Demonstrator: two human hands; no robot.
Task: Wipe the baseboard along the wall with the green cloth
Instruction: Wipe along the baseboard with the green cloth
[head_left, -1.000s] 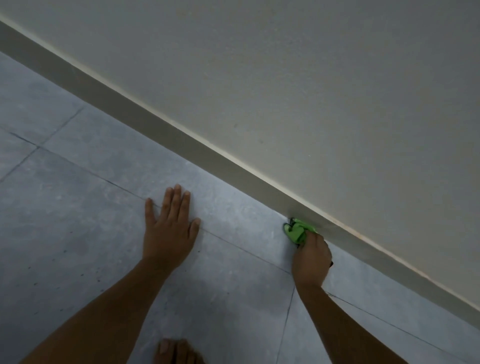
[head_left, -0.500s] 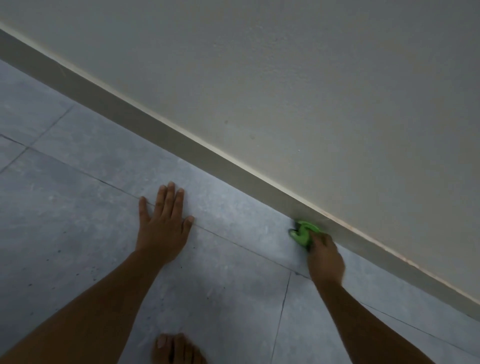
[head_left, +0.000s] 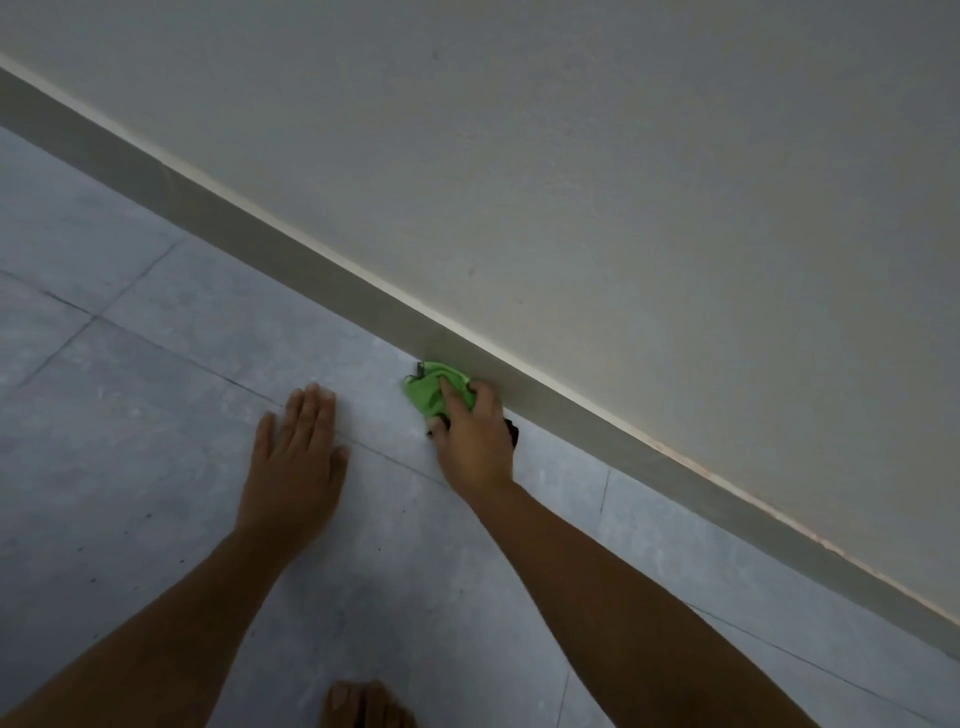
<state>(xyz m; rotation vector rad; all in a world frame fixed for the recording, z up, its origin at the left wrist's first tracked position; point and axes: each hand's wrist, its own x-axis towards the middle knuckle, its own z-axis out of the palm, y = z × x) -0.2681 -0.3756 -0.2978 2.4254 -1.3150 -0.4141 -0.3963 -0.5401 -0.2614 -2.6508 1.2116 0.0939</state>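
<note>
Green cloth: bright green, bunched up w/ creases, a dark edge showing at its upper left corner & underneath. Sits at the foot of the baseboard, touching it & the floor where they meet. Baseboard: plain grey-beige strip w/ a pale top edge, runs diagonally from upper left to lower right along the wall bottom; top edge looks pinkish toward the right.

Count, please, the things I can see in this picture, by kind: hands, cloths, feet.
Hands: 2, the left hand flat on the floor and the right hand
Cloths: 1, the green cloth
Feet: 1, a bare foot
Total: 4
</note>
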